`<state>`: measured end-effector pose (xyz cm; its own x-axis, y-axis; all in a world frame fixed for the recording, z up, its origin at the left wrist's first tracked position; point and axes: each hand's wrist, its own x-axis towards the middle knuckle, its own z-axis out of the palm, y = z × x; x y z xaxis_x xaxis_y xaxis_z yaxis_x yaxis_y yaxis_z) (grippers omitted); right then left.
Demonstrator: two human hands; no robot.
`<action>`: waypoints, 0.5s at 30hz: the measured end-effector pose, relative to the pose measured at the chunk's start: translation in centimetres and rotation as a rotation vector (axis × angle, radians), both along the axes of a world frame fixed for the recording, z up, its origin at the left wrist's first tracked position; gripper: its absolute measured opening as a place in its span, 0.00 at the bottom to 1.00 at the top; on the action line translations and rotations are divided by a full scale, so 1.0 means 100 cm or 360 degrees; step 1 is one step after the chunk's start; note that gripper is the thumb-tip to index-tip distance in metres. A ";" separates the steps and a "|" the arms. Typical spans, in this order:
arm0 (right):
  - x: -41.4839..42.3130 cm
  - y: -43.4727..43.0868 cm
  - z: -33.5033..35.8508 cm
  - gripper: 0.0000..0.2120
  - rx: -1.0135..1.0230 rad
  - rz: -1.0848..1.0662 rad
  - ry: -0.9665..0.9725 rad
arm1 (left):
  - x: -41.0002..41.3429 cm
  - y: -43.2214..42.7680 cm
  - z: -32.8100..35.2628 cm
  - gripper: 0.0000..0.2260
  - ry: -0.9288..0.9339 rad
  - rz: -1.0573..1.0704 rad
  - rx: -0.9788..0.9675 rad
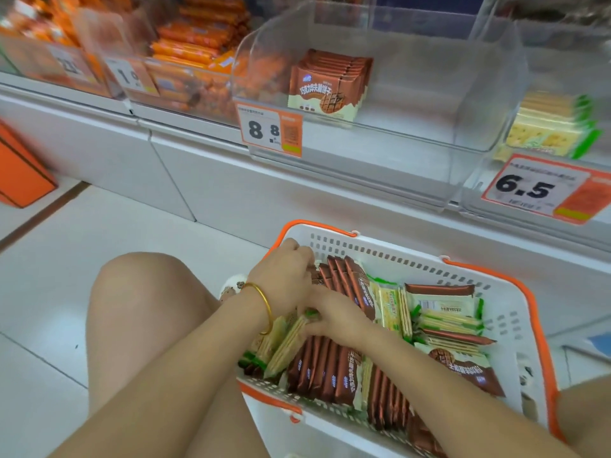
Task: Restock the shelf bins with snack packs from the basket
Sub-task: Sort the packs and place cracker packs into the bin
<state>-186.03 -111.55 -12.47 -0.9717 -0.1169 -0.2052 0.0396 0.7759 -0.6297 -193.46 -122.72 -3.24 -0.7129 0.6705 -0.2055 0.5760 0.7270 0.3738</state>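
Reaching into the white basket [396, 251], both hands work among the snack packs. The basket has orange handles and stands on the pale tiled floor [66, 259], just in front of the shelf base and between the person's knees.

It holds brown wafer packs [330, 368] standing on edge in rows, mixed with cream cracker packs [390, 305] that have green ends. More of both kinds lie flat at its right side.

The left hand [284, 276] wears a gold bangle [263, 302] at the wrist. It hangs over the far left corner of the basket with its fingers curled downward against a row of brown packs. Its fingertips are hidden, so whether it has a grip cannot be told.

The right hand [337, 317] lies just beside it, nearer the camera. Its fingers are bent over the top edge of a green-ended cracker pack [287, 345] that leans at the basket's left side. The two hands touch or overlap at the knuckles.

On the shelf above, a clear bin [413, 94] holds one short row of upright brown wafer packs [327, 84] at its left front. An orange price tag [269, 129] on its front reads 8.8.

The bin to the right [489, 180] holds stacked cracker packs [549, 127] behind a tag [542, 190] reading 6.5. The bins to the left are filled with orange sausage packs [198, 38], which are blurred.
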 end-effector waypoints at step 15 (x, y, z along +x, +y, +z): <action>0.101 0.160 0.278 0.11 -0.0210 -0.0929 0.0553 | 0.020 0.136 0.174 0.15 -0.0050 -0.0746 0.0750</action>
